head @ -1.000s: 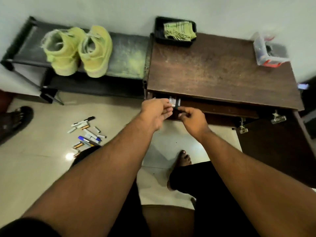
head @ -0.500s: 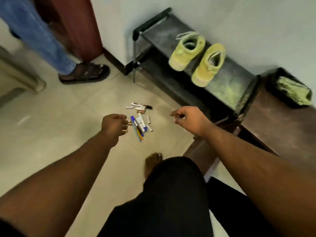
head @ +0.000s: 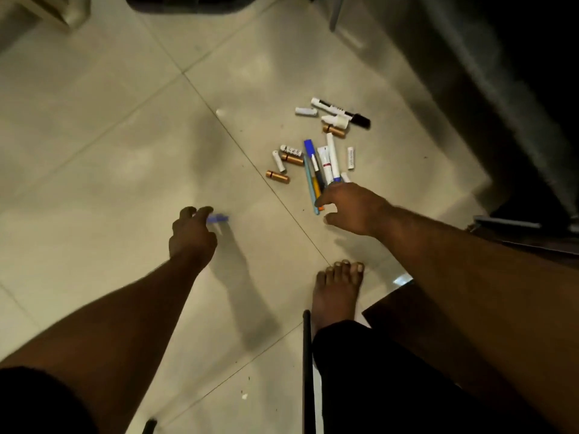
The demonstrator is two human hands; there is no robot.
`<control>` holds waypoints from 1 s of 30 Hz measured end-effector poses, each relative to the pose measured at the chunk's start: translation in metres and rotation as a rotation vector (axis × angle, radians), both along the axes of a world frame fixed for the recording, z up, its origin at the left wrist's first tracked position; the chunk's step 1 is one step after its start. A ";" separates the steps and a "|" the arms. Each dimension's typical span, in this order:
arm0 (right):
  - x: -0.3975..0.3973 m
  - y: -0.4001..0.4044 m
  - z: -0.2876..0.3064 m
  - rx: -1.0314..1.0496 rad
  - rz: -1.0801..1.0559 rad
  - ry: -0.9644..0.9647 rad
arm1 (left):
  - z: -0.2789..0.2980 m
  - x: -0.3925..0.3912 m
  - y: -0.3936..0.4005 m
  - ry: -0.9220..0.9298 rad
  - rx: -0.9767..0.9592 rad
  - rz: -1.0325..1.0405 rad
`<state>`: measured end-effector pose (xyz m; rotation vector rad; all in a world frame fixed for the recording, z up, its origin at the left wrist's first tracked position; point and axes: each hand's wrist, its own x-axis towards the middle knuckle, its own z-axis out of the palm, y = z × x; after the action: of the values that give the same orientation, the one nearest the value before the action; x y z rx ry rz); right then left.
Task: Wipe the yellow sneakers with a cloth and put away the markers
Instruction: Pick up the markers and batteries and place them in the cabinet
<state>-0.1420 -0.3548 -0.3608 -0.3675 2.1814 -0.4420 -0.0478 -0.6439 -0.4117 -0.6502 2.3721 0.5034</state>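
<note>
A scatter of markers (head: 326, 158), pens, white caps and copper-coloured tubes lies on the tiled floor. A black-and-white marker (head: 341, 112) sits at the pile's far end. My right hand (head: 354, 208) hovers open, its fingers spread over the near ends of the long pens. Left of the pile, my left hand (head: 192, 233) pinches a small blue marker (head: 216, 218), which is blurred, at its fingertips. The yellow sneakers and the cloth are out of view.
The dark shoe rack (head: 470, 73) runs along the right, with one metal leg (head: 336, 10) at the top. My bare foot (head: 338, 292) stands just below the pile. A brown wooden corner (head: 404, 303) juts in at the right.
Both hands left the table's drawer and dropped to the floor pile as my view swung down. My left hand now has a blue marker, and my right hand has reached the pens.
</note>
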 end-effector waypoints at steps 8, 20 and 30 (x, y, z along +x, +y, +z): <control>-0.009 -0.031 -0.069 0.089 0.037 0.049 | -0.046 -0.001 -0.011 0.126 0.049 -0.146; 0.023 -0.026 -0.092 0.165 -0.203 0.185 | -0.052 -0.005 0.066 0.173 0.180 0.140; 0.024 -0.013 -0.106 0.131 -0.559 0.263 | -0.052 -0.014 0.124 0.208 0.335 0.410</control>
<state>-0.1177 -0.3676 -0.4669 0.2855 2.5469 -0.5727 -0.0616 -0.5199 -0.4636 -0.9659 2.2621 1.1677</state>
